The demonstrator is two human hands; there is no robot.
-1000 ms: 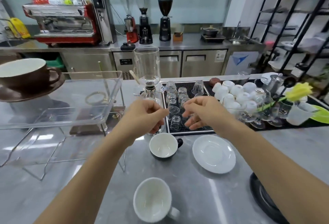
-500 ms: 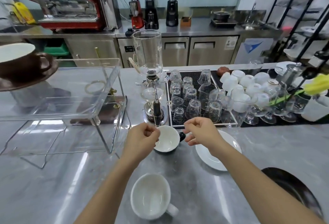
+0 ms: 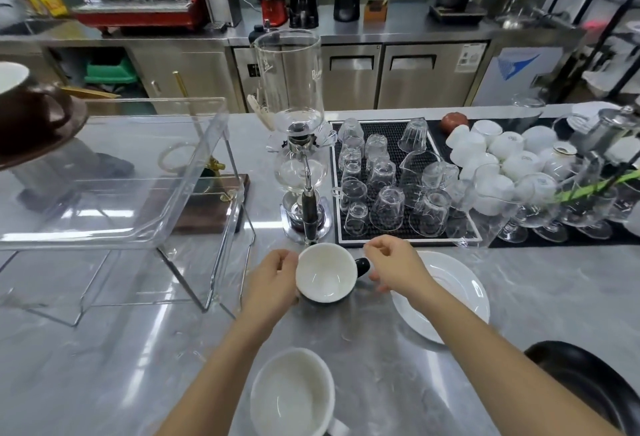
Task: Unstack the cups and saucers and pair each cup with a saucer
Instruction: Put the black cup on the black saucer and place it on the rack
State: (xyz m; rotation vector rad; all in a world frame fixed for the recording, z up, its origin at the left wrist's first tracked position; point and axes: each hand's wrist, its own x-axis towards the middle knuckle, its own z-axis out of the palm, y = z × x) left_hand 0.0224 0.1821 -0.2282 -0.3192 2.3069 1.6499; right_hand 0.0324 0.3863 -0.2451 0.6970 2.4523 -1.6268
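A black cup (image 3: 326,274) with a white inside stands on the grey counter in front of me. My left hand (image 3: 273,279) wraps its left side. My right hand (image 3: 394,267) hovers at the cup's black handle, fingers curled, touching or nearly touching it. A white saucer (image 3: 450,297) lies just right of the cup, partly under my right forearm. A white cup (image 3: 294,397) stands nearer to me, handle to the lower right. A black saucer (image 3: 588,380) shows at the bottom right edge.
A glass siphon brewer (image 3: 298,144) stands just behind the black cup. A black mat with several upturned glasses (image 3: 391,186) and white cups (image 3: 502,155) lies behind right. A clear acrylic stand (image 3: 138,193) fills the left. A brown cup on a saucer (image 3: 27,113) sits far left.
Both hands came down from in front of the glass mat to the black cup; the left now holds its side and the right is at its handle. The camera tilted down.
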